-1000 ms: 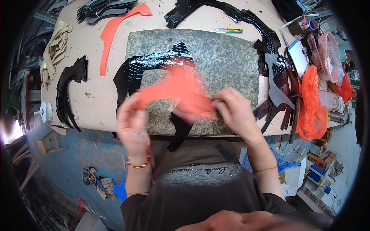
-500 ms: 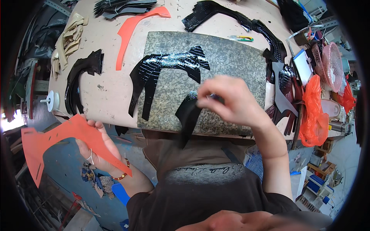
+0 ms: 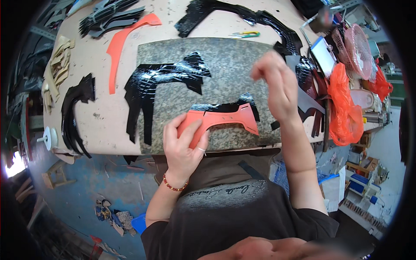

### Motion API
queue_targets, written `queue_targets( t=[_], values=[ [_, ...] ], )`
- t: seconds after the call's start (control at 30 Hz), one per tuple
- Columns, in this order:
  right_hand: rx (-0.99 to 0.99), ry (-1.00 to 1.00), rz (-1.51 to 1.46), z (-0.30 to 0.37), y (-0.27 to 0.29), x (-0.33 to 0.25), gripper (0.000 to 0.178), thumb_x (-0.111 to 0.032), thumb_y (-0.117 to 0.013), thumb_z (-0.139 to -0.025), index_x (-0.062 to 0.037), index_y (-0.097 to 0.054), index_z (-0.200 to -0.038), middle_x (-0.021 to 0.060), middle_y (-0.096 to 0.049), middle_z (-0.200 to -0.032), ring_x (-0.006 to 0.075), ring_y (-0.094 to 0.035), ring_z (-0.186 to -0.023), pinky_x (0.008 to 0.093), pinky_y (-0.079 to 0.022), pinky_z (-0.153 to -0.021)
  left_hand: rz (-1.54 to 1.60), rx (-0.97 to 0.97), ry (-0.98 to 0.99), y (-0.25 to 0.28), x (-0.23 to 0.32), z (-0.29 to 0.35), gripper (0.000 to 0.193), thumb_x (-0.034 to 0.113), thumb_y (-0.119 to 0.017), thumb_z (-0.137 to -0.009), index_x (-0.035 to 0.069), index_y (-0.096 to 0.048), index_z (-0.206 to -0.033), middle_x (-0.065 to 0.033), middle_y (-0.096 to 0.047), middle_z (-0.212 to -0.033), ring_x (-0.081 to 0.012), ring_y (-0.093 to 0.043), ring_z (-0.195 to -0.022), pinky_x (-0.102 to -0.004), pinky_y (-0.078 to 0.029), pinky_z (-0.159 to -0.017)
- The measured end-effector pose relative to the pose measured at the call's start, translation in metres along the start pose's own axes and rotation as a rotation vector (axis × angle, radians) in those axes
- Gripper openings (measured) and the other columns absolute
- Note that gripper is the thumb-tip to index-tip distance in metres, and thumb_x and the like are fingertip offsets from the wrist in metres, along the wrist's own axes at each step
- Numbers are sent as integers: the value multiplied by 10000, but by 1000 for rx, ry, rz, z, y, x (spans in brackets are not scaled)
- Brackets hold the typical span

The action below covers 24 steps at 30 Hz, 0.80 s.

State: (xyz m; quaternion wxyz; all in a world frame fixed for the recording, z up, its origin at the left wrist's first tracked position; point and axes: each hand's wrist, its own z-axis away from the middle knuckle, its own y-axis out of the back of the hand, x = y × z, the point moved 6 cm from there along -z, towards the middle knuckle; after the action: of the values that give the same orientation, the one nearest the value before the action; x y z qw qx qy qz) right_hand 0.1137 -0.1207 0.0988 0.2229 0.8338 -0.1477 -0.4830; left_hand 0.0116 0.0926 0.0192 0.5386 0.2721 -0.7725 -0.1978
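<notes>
My left hand (image 3: 184,145) grips the left end of a curved orange template (image 3: 229,117), its fingers on top. The template lies over a glossy black piece (image 3: 249,99), which sticks out along the far edge, on a speckled stone slab (image 3: 234,58). Over the slab's right side my right hand (image 3: 279,89) is raised, its fingers curled together; whether they hold anything is hidden. Glossy black curved pieces (image 3: 160,76) with a cracked-looking pattern lie at the slab's left, partly on the table.
Another orange template (image 3: 115,56), a yellow-green cutter (image 3: 247,34) and black piece stacks (image 3: 71,112) lie around the slab. A white spool (image 3: 50,138) sits at the left edge. Red plastic bags (image 3: 344,106) and a pink basket (image 3: 359,50) are at right.
My left hand has brought the orange template from the lower left onto the slab. My right hand has let go of the black piece and moved up and right. The view has shifted slightly.
</notes>
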Motion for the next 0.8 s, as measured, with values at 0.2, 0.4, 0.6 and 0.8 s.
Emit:
queue_targets(
  t=[0.2,0.4,0.6,0.8],
  values=[
    [76,-447,-395,93,-4,57,240,-157,-527,-990,7,-629,-847,40,-619,-762,96,-565,-625,235,-447,-563,-171,-21,-107,-28,2,-12,297,124,-779,-722,53,-690,-996,-166,-564,-1118,-321,-547,-985,-406,-461,-844],
    [85,-226,-26,93,-9,60,158,-124,-571,-953,-5,-622,-862,87,-629,-775,192,-613,-667,303,-482,-614,-211,-17,-65,-29,5,-11,293,112,-777,-736,46,-694,-1010,-167,-558,-1114,-312,-552,-1000,-397,-462,-851],
    [114,-321,-101,92,-10,66,149,-136,-585,-944,-11,-624,-874,99,-625,-781,228,-613,-666,303,-480,-612,-218,-50,-50,-31,3,-12,292,102,-774,-749,43,-695,-1023,-157,-553,-1124,-304,-554,-1017,-384,-460,-865],
    [37,-196,46,73,-17,49,158,-159,-583,-943,-22,-624,-877,101,-631,-807,274,-617,-675,324,-491,-618,-212,-71,-57,-30,3,-13,284,102,-772,-754,41,-699,-1022,-152,-553,-1120,-296,-557,-1014,-375,-466,-854]
  ],
)
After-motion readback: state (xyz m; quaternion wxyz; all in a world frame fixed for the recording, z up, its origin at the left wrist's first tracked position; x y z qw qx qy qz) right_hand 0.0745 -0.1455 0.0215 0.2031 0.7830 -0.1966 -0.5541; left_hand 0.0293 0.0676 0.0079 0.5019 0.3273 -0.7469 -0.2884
